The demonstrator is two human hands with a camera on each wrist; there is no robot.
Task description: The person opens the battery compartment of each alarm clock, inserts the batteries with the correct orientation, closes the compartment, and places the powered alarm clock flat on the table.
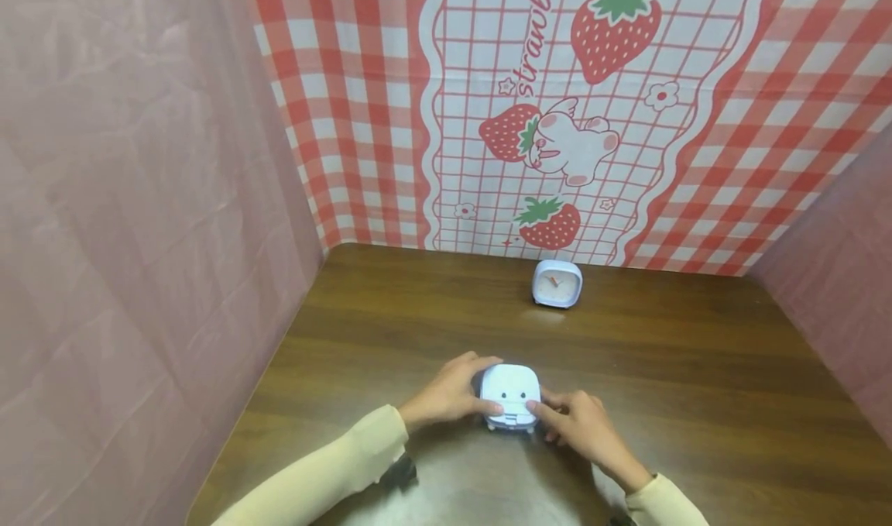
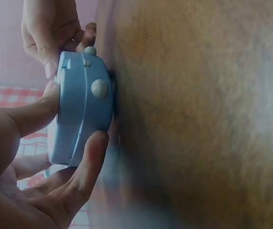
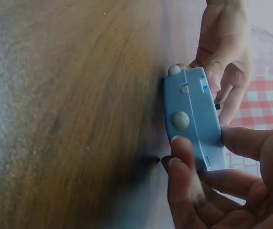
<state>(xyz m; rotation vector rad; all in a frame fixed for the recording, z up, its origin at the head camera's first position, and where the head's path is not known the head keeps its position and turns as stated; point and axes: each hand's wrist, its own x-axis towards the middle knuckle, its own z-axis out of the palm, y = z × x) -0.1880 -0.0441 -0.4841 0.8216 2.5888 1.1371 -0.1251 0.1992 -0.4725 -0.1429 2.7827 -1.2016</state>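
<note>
Both hands hold a small pale blue alarm clock (image 1: 511,383) close over the table, its white back with two dark knobs and a battery cover turned up toward the head view. My left hand (image 1: 453,393) grips its left side, thumb on the back near the cover and fingers round the edge. On the opposite side my right hand (image 1: 584,427) grips it, thumb at the cover's right end. In the left wrist view, the clock's underside (image 2: 72,114) shows round white feet. The right wrist view shows that underside (image 3: 189,105) too, between both hands. The clock's face is hidden.
A second alarm clock (image 1: 557,284), pale with a white dial, stands upright at the back of the brown wooden table (image 1: 390,317). Behind it hangs a red-and-white strawberry cloth (image 1: 369,108). Pink curtains (image 1: 160,201) flank the left and right sides.
</note>
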